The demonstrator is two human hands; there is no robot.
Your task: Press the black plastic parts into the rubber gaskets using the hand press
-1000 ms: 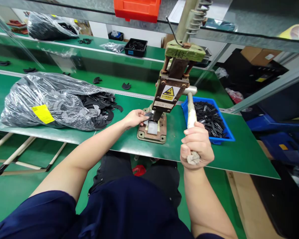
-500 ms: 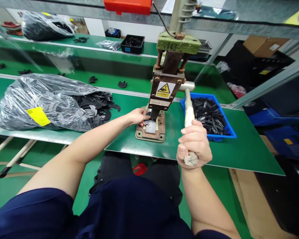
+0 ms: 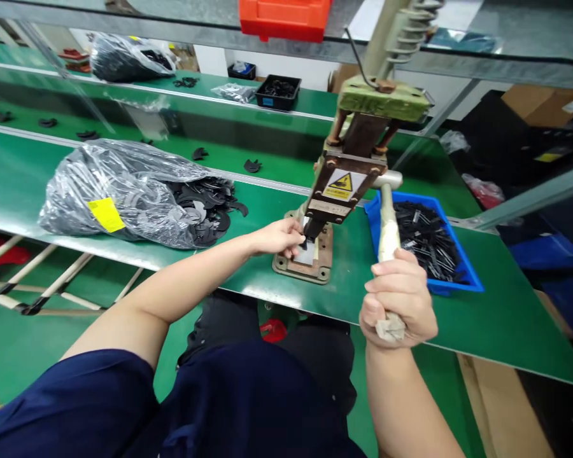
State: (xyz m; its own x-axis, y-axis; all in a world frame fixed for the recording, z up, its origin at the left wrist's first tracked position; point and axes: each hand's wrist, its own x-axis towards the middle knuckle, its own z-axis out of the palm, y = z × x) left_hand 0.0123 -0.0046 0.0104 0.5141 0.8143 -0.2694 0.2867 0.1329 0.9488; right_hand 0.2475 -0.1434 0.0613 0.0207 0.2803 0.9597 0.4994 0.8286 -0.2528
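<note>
My left hand [image 3: 282, 238] is at the base [image 3: 323, 270] of a hand press, its thumb and fingers pinched on a small black plastic piece [image 3: 305, 244] right under the ram. Fingers cover most of that piece, so its outline is hidden. My right hand [image 3: 403, 299] is wrapped around the tape-covered lever [image 3: 389, 232] on the press's right side. A warning label [image 3: 344, 184] is fixed to the front of the press head. Left of the press, black curved plastic pieces [image 3: 212, 213] spill from the mouth of a clear plastic bag [image 3: 124, 197].
A blue bin [image 3: 472, 283] full of thin black parts stands right of the lever. Behind the press, a few black pieces [image 3: 253, 166] lie spaced along a green strip. A black tray [image 3: 277, 93] sits farther back. A metal shelf with a red bin [image 3: 284, 19] crosses overhead.
The view has swung, so the whole scene sits farther right. My left fingers now cover more of the black piece under the ram. My right hand keeps its hold on the lever.
</note>
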